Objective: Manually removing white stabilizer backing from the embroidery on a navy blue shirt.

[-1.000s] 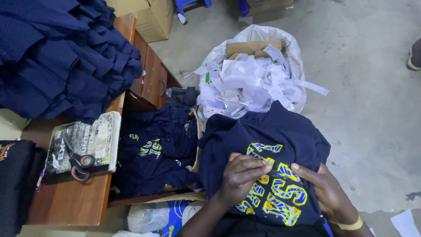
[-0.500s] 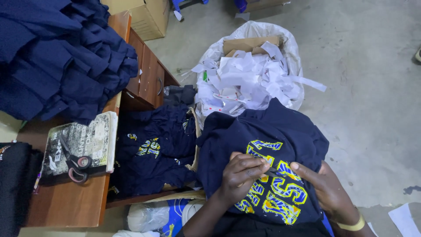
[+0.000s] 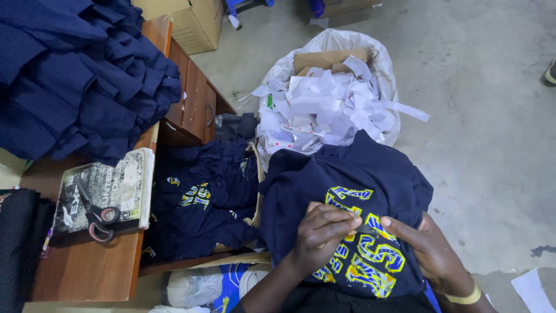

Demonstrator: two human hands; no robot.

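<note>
little has moved since the earlier frames: both hands stay on the printed shirt, fingertips a touch closer together.

- left hand: fingers curled, pinching at the yellow-and-blue print; what is between the fingertips is too small to tell.
- right hand: fingers pressed on the print just right of the left hand, steadying the cloth; yellow band at the wrist.
- navy shirt: spread over the person's lap, near centre, print side up.
- open box of shirts: left of the lap, navy printed shirts heaped inside.
- sack of paper strips: far of the lap, heaped full with white scraps and cardboard.
- wooden desk: far left, bearing a pile of navy cloth, a book and scissors.

judged progress: many strips already discarded; this shirt in hand; how many remain cannot be told.
</note>
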